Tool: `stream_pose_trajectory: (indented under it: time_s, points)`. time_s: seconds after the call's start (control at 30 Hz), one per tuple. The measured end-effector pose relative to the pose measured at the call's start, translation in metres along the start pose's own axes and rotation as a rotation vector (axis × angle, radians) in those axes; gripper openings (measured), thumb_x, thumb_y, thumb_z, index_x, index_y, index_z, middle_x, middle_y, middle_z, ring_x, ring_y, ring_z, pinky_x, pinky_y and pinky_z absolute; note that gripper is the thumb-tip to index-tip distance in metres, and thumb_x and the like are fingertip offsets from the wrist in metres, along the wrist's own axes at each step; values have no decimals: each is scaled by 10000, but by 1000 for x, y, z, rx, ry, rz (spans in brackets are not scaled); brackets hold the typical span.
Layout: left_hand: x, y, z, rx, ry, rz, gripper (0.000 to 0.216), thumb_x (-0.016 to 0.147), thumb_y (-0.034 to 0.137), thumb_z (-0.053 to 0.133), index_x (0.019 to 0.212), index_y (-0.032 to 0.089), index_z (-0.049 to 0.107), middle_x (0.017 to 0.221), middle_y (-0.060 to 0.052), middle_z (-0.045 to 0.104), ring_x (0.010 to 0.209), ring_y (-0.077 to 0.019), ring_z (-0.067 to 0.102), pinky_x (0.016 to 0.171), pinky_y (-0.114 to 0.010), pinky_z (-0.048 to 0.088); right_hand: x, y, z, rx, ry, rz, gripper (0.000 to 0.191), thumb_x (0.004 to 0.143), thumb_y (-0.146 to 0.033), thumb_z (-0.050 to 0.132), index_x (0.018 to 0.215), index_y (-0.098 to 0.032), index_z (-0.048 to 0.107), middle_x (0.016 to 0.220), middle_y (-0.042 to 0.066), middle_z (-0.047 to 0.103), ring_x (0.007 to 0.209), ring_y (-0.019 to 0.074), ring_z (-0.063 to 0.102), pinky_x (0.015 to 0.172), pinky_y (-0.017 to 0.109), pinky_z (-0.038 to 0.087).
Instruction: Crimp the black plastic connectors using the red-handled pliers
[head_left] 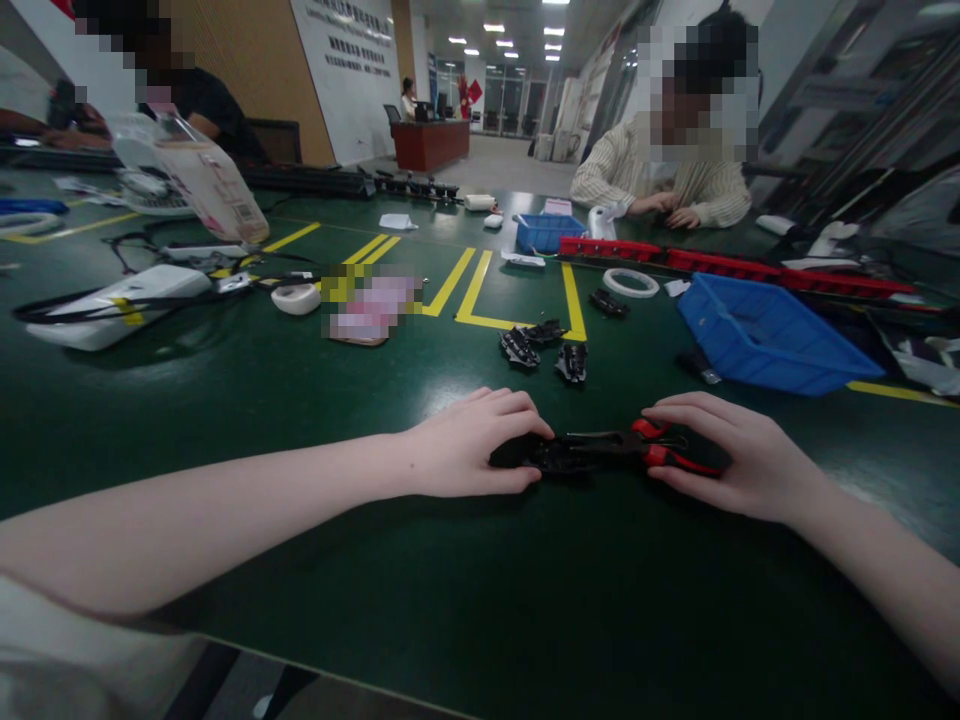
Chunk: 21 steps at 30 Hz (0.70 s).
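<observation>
Low over the green table (420,590), my left hand (476,445) pinches a small black part (559,458) between thumb and fingertips. Red-handled pliers (679,460) lie in my right hand (757,465), whose thumb and fingers close around the two grips. The dark jaws of the pliers point left and reach the black part; whether they bite on it I cannot tell. Beyond my hands sit several similar black parts, one nearer (572,362) and another to its left (519,347).
A blue bin (780,335) stands at the right, and a smaller blue basket (549,233) farther back. Near it lies a tape roll (631,283). At left are a phone (375,308), a white device with cables (120,305) and a bottle (210,180). A person (667,160) sits opposite.
</observation>
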<state>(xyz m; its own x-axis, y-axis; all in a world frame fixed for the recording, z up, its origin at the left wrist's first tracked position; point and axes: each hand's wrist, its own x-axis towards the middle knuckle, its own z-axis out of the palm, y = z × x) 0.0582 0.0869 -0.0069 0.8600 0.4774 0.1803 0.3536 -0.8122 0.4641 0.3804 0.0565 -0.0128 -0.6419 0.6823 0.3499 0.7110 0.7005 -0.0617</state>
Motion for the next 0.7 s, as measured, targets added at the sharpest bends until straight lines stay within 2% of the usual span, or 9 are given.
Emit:
stream_pose_trajectory:
  time_s: [0.27, 0.5, 0.7]
  points:
    - [1, 2, -1, -37, 47, -70, 314, 852, 283, 591, 1147, 179, 564, 1078, -45, 577, 1023, -205, 533, 904, -347, 376, -2, 4, 6, 74, -43, 143, 397, 834, -405, 615, 1181, -230, 534, 1119, 103, 613, 1005, 261, 619, 828, 439, 542]
    - [3, 5, -3, -66, 43, -159, 281, 735, 201, 579, 1013, 173, 562, 1006, -32, 571, 970, -207, 522, 936, -372, 349, -7, 6, 10, 168, -51, 325, 437, 829, -467, 605, 1207, -258, 545, 1183, 89, 602, 1069, 262, 600, 874, 439, 540]
    - [4, 8, -4, -63, 18, -193, 328, 671, 177, 579, 998, 181, 550, 1012, -35, 561, 967, -210, 503, 890, -350, 373, -14, 12, 12, 122, -61, 314, 680, 768, -551, 627, 1360, -287, 423, 1315, 119, 530, 1146, 316, 568, 927, 503, 514]
